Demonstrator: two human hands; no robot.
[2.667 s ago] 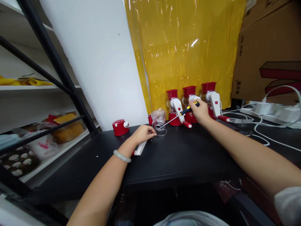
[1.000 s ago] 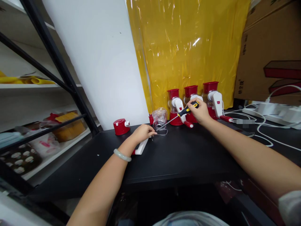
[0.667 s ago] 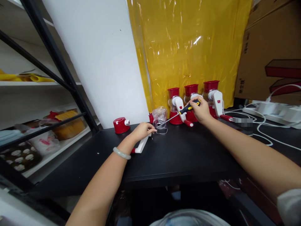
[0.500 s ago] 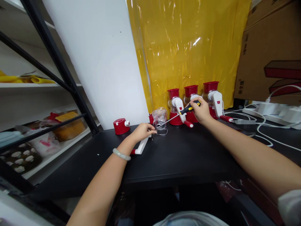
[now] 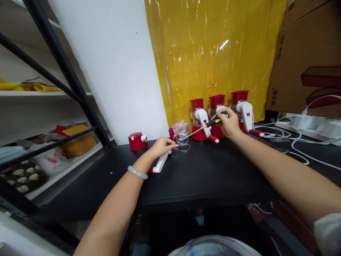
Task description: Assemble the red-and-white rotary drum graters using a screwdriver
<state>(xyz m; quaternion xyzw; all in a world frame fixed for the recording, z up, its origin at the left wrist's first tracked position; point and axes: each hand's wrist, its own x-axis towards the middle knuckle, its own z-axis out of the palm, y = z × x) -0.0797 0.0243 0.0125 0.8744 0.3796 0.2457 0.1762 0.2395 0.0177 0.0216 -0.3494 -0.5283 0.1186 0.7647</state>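
My right hand (image 5: 229,122) is wrapped round the black and yellow handle of a screwdriver (image 5: 196,132), whose thin metal shaft slants down to the left. At its tip, my left hand (image 5: 163,146) has thumb and fingers pinched together; whatever is between them is too small to make out. Just behind the tip stands a clear plastic grater body (image 5: 181,128) on the black table. A white crank handle (image 5: 161,163) with a red grip lies partly beneath my left hand. Left of it sits a red grater base (image 5: 137,141) with a white knob.
Several assembled red and white rotary graters, one a white-cranked grater (image 5: 244,112), line the back of the black table (image 5: 207,170). White cables (image 5: 293,140) and a power strip (image 5: 311,122) are at the right, before a cardboard box (image 5: 306,53). Shelves (image 5: 50,93) stand at left.
The screwdriver handle and my right hand have shifted very slightly to the right. My left hand stays pinched by the tip. The view has tilted a little.
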